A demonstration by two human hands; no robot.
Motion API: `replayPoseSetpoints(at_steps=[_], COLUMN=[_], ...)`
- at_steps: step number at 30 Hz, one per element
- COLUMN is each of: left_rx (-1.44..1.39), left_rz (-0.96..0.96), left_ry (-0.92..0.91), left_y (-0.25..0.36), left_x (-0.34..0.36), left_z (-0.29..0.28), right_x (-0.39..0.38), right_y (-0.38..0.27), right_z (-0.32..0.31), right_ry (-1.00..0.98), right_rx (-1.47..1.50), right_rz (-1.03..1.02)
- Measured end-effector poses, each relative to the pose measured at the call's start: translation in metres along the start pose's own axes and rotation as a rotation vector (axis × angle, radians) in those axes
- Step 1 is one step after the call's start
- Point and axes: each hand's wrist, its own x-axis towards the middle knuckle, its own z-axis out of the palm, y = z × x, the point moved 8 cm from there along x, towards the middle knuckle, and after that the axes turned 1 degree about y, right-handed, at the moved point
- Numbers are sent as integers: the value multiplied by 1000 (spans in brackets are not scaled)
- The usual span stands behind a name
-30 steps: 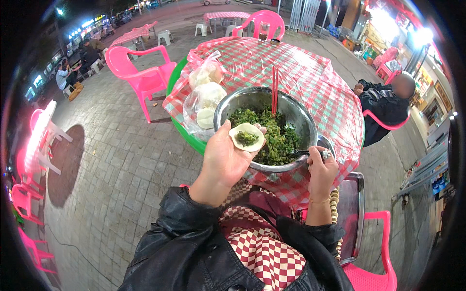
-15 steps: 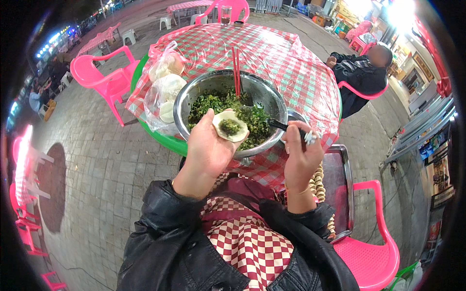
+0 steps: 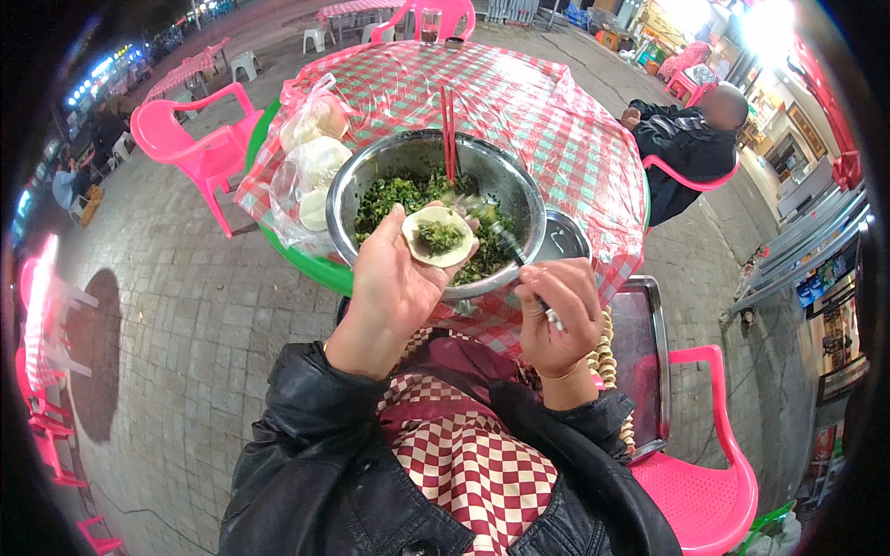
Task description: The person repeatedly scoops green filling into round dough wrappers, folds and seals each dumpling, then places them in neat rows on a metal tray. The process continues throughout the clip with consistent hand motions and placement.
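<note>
On the fingers of my left hand [image 3: 387,283], a round dumpling wrapper [image 3: 436,261] lies open over the near side of a steel bowl. A heap of chopped green filling [image 3: 438,237] sits in its middle. My right hand [image 3: 564,310] pinches the handle of a spoon [image 3: 514,248], whose far end is blurred by motion above the bowl, just right of the wrapper. The steel mixing bowl [image 3: 341,199] contains more of this filling. Red chopsticks [image 3: 449,130] stand upright in it.
A clear bag of round wrappers [image 3: 323,162] lies left of the bowl on the checked tablecloth [image 3: 565,120]. Behind my right hand is a small metal dish [image 3: 573,232]. Rows of dumplings [image 3: 604,352] and a tray [image 3: 647,371] are by a pink chair [image 3: 695,491]. A person [image 3: 691,139] sits at right.
My right hand has moved left and slightly down, and the spoon has swung toward the wrapper. The filling on the wrapper looks more spread out. My left hand stays nearly in place.
</note>
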Motion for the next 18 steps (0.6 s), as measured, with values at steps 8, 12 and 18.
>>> replayPoseSetpoints(at_steps=[8,12,18], left_rx=[-56,-67,-58], left_rz=[135,132,114], left_ry=[-4,-6,2], left_y=[40,40,38], left_x=[-3,-6,-9], left_z=[-20,-26,-27], right_x=[5,4,5], right_y=[46,38,54], right_z=[11,9,17], right_ry=[-168,-165,-261], right_rx=[-160,-154,-158], right_rz=[175,103,190])
